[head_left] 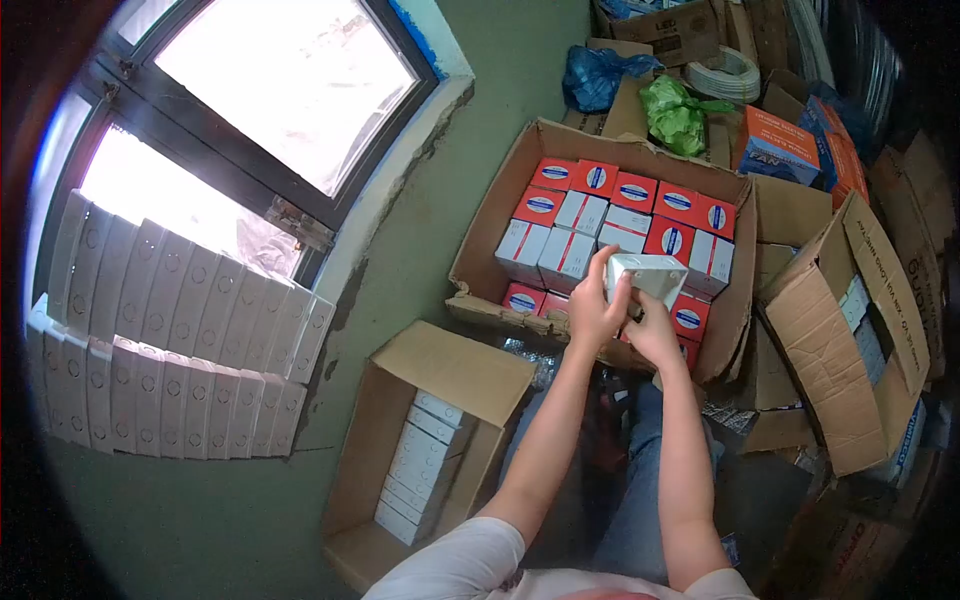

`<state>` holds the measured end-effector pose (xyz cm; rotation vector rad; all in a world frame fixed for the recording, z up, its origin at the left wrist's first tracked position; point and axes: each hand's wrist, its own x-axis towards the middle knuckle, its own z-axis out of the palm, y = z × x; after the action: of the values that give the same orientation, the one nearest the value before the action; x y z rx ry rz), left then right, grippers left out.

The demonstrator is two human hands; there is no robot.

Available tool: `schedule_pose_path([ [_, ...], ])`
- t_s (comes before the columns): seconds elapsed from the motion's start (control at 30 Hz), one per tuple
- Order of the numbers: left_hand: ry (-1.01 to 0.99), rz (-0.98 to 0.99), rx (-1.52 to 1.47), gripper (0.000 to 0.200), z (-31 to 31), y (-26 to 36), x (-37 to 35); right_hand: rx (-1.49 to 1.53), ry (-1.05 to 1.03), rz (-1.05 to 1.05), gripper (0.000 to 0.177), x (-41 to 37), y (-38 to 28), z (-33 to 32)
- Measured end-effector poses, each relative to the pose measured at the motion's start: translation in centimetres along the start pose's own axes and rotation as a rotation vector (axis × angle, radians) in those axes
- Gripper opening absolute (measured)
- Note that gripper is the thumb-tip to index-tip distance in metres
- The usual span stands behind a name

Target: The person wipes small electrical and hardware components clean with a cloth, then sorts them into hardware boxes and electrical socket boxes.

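Both my hands hold one white plastic electrical box [645,268], its hollow side partly facing me. My left hand [597,308] is closed round its left side, with the thumb along the near edge. My right hand [652,330] grips it from below and to the right; some of its fingers are hidden. Just beyond and beneath the hands stands a large cardboard carton [478,250] holding several small red-and-white boxes [672,238] in rows.
Stacked white electrical boxes [170,390] line the window sill at left. An open carton [365,440] with more white boxes is beside my left leg. At right stands another open carton [835,370]. Behind are a green bag [675,115], a blue bag [600,78] and a cable coil [722,75].
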<state>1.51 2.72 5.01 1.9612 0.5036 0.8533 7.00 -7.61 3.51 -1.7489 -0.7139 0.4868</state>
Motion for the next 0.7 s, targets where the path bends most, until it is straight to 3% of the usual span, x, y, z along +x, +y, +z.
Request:
schedule_pose_path([
  [0.13, 0.096, 0.01, -0.354, 0.036, 2.1, -2.0, 0.7, 0.346, 0.242, 0.124, 0.03, 0.9, 0.1, 0.3],
  [0.17, 0.122, 0.007, -0.441, 0.035, 2.7, -2.9, 0.4, 0.285, 0.302, 0.052, 0.028, 1.5, 0.1, 0.1],
  [0.23, 0.024, -0.055, -0.342, 0.034, 2.8, -2.1, -0.1, 0.096, 0.465, -0.034, 0.026, 1.8, -0.6, -0.3],
  [0.3, -0.079, -0.24, -0.328, 0.036, 2.5, -0.5, -0.7, 0.157, 0.452, -0.018, 0.026, 2.3, 0.1, -0.4],
  [0.43, -0.064, -0.217, -0.482, 0.039, 2.3, -0.9, -0.5, 0.433, 0.271, 0.009, 0.025, 1.8, 0.1, -1.1],
  [0.5, -0.016, -0.23, -0.591, 0.043, 2.4, -1.1, -0.2, 0.26, 0.188, -0.071, 0.026, 2.1, 3.2, -0.2],
  [0.57, -0.019, -0.272, -0.682, 0.046, 2.8, -3.5, 0.0, 0.164, 0.048, 0.01, 0.025, 1.1, 0.6, -0.9],
  [0.6, -0.038, -0.349, -0.664, 0.047, 2.1, -2.3, 0.1, 0.183, 0.049, 0.039, 0.026, 1.0, 0.3, -0.9],
  [0.7, -0.025, -0.26, -0.379, 0.043, 1.9, -1.5, 0.1, 0.237, 0.112, 0.098, 0.029, 1.0, 0.3, -0.7],
])
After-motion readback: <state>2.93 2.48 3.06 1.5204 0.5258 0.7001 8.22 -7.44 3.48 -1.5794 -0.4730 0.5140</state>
